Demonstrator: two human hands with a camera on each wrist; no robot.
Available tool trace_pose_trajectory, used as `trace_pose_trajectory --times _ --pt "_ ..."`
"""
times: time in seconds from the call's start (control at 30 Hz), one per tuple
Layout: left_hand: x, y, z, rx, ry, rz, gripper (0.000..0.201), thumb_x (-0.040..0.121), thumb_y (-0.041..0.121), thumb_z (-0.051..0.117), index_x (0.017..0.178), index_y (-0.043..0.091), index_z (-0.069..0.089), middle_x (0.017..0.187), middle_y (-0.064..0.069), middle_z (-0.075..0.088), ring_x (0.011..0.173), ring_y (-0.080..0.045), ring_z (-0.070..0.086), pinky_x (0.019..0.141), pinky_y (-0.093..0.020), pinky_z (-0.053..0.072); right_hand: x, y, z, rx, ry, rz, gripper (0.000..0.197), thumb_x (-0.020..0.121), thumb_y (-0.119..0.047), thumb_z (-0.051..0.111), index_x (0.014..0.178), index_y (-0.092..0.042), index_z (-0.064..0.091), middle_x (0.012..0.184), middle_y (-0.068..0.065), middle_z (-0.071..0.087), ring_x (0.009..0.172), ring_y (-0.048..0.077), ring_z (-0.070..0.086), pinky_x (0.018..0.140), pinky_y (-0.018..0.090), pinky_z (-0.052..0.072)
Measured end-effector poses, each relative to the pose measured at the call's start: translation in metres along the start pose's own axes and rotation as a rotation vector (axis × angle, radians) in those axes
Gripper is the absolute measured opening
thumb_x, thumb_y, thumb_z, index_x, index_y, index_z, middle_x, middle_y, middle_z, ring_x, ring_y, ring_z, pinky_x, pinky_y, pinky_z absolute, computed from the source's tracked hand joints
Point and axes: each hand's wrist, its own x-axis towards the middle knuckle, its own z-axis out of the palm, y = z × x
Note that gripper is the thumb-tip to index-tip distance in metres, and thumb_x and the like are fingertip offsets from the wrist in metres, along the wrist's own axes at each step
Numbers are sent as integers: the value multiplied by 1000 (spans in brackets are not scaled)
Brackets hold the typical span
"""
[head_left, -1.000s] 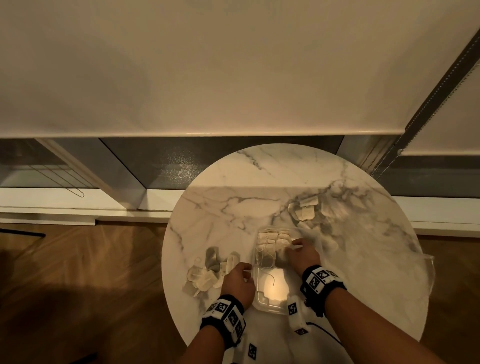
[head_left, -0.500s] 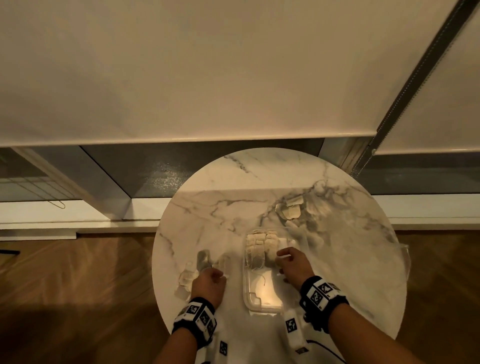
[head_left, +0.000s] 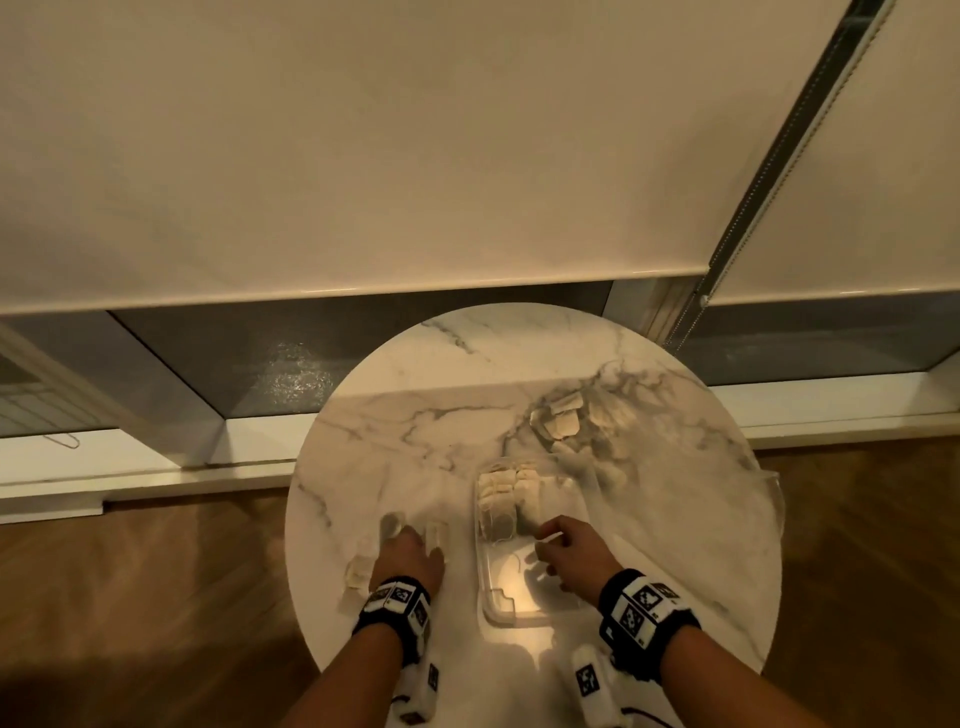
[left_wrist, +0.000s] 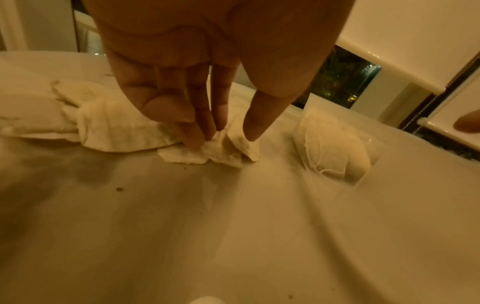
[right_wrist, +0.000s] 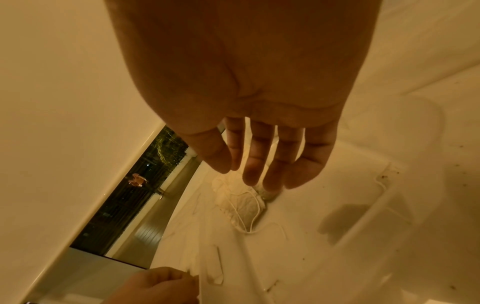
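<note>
A clear plastic container (head_left: 488, 603) sits on the round marble table (head_left: 441, 389), with several tea bags (head_left: 506, 493) packed in its far half. My left hand (head_left: 410, 558) is over a loose pile of tea bags (head_left: 358, 571) left of the container. In the left wrist view, my left hand (left_wrist: 223, 137) pinches a crumpled tea bag (left_wrist: 205, 154) that lies on the table between thumb and fingers. My right hand (head_left: 563, 551) hovers over the container with relaxed, spread fingers and holds nothing. Below my right hand (right_wrist: 259, 174) lies a tea bag with its string (right_wrist: 241, 203).
Another heap of tea bags (head_left: 563, 423) lies at the back right of the table. A clear plastic piece (head_left: 774, 499) overhangs the table's right edge. One full tea bag (left_wrist: 332, 150) lies right of the pinched one. Wooden floor surrounds the table; a window ledge runs behind.
My left hand has moved left from the container's edge to the loose pile and taken a tea bag. My right hand has drawn back from the packed bags towards me.
</note>
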Motion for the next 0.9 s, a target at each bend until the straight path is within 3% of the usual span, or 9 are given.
trace_pose_trajectory --times 0.07,0.2,0.37,0.47,0.73,0.83,0.9 --pt "3 1 -1 36 6 14 40 90 48 54 110 15 63 135 -11 56 114 -23 61 96 -28 49 -3 -1 -3 -2 10 9 11 89 -17 62 99 -21 65 82 2 72 69 14 65 52 24 47" --pt "7 1 -4 113 -21 19 29 92 41 53 104 15 61 135 -13 55 109 -25 62 89 -29 51 -10 -3 -6 2 29 8 12 90 -14 61 101 -16 65 76 0 68 63 11 62 49 22 46" --pt "7 -1 -2 85 -50 -15 21 90 28 59 99 12 66 112 -12 68 102 -29 64 82 -29 53 -11 0 -2 6 40 14 10 89 -16 62 98 -19 66 76 0 68 64 11 62 53 23 45" --pt "3 -1 -2 44 -53 -39 20 88 27 60 99 13 68 107 -9 70 101 -28 65 80 -27 51 -11 0 1 6 33 19 10 88 -17 63 97 -21 66 76 -1 69 65 12 62 54 23 46" --pt "-5 6 -10 -131 -64 -83 3 84 23 64 81 22 63 87 -3 65 95 -26 64 72 -21 42 -13 -4 6 -1 24 2 10 90 -15 62 99 -18 65 76 0 68 64 13 61 49 21 44" --pt "-8 8 -12 -270 -50 -97 3 80 24 68 79 22 66 82 0 70 89 -23 65 78 -25 49 -13 -6 8 -13 16 -13 11 90 -16 62 100 -18 65 77 -1 69 64 12 61 51 22 45" --pt "-12 10 -15 -414 -64 -114 5 78 21 70 81 17 69 72 -2 72 76 -22 67 76 -33 56 -12 -8 9 -22 10 -29 11 89 -17 62 99 -20 65 77 -1 68 65 12 62 53 22 46"
